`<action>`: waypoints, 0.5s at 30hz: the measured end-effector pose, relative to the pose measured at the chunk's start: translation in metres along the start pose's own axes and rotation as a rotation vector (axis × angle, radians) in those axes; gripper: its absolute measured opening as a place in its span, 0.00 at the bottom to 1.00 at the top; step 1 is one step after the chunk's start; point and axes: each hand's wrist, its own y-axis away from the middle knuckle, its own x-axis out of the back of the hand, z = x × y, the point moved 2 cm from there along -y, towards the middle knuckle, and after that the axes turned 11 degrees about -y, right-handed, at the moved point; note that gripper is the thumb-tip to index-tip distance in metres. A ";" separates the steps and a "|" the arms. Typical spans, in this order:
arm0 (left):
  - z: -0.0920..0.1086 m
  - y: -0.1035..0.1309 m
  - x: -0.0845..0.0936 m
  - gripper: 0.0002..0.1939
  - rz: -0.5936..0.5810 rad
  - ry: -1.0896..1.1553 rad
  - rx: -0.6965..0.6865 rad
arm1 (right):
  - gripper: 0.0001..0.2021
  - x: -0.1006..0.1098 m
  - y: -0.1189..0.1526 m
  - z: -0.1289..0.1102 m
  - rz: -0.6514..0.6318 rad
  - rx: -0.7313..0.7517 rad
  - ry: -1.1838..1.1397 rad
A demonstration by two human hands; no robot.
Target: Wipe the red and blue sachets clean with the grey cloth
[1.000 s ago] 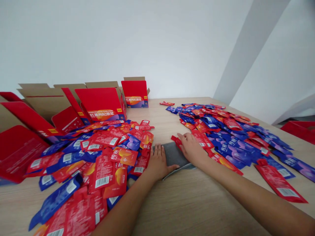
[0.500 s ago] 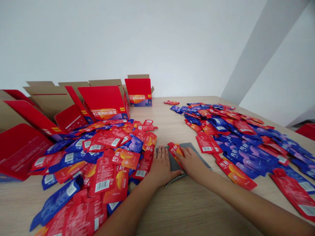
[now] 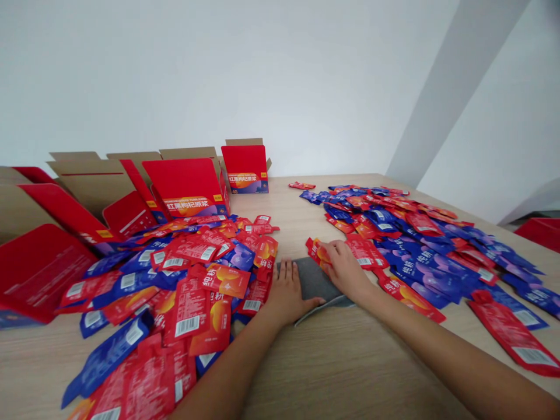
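Note:
A folded grey cloth (image 3: 313, 280) lies on the table in front of me. My left hand (image 3: 287, 294) rests flat on its left part, fingers stretched out and thumb pointing right. At the cloth's upper right, my right hand (image 3: 343, 265) is closed on a small red and orange pouch (image 3: 318, 252) with white lettering. The pouch's narrow end points up and left, and its lower part is hidden behind my fingers. Close to my left hand is a heap of red and blue pouches (image 3: 188, 286). Beyond my right hand spreads another heap of such pouches (image 3: 420, 251).
Open red cartons (image 3: 184, 186) stand along the left and back of the wooden table (image 3: 289, 216), with one carton (image 3: 245, 169) near the wall. A single red pouch (image 3: 301, 185) lies at the back. Something red (image 3: 540, 232) shows beyond the right edge.
My right hand has moved up and right with the red pouch, lifting it off the middle of the cloth. My left hand has stayed flat on the cloth.

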 end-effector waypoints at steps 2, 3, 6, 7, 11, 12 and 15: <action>0.000 0.000 0.000 0.57 0.010 -0.002 0.001 | 0.24 0.011 0.013 -0.016 -0.036 0.098 -0.085; 0.000 0.000 -0.001 0.56 0.016 -0.003 0.001 | 0.23 0.015 0.019 -0.023 -0.072 0.135 -0.127; 0.001 0.000 -0.002 0.56 0.028 0.001 -0.003 | 0.18 0.018 0.031 -0.033 -0.192 0.163 -0.161; 0.001 0.000 -0.002 0.56 0.030 0.004 -0.001 | 0.17 0.016 0.034 -0.031 -0.222 0.155 -0.131; 0.000 0.000 -0.002 0.57 0.022 0.009 0.008 | 0.17 -0.004 0.034 -0.016 -0.270 0.152 0.059; 0.000 0.000 -0.002 0.57 0.018 0.008 0.006 | 0.17 -0.009 0.032 -0.013 -0.272 0.161 0.093; 0.001 0.000 -0.002 0.57 0.012 -0.002 0.000 | 0.18 -0.019 0.018 -0.004 -0.282 0.179 0.143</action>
